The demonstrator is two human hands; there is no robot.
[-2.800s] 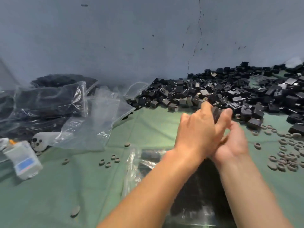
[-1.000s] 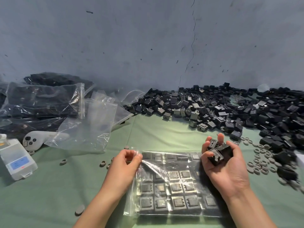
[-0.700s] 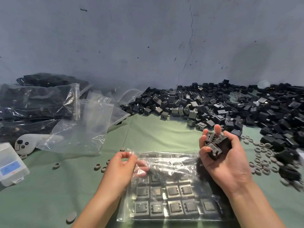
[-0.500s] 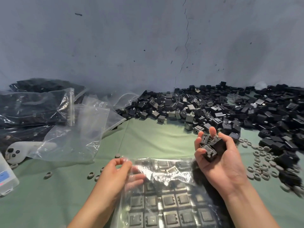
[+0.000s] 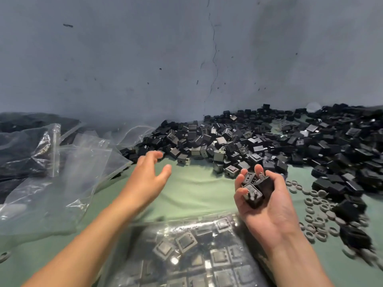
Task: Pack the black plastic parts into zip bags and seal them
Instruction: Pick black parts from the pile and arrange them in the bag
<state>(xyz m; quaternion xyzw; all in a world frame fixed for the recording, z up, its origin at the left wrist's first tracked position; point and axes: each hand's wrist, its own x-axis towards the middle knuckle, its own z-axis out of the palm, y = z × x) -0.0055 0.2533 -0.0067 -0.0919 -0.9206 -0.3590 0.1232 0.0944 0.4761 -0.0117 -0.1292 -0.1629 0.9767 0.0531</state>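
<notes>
Seemingly mid-fill, seen from the head camera: the right hand (image 5: 269, 206) lies palm up, fingers curled round a small clutch of black parts (image 5: 256, 188), cupped so none spill, probably a batch meant for the bag. It hovers just over the far edge of the zip bag (image 5: 196, 255), which lies flat on the green cloth (image 5: 196, 193) with rows of parts already inside; whether its mouth is sealed I cannot tell. The left hand (image 5: 147, 179) holds nothing, fingers spread and loose, stretched toward the heap (image 5: 259, 141) of loose parts, well apart from the bag.
</notes>
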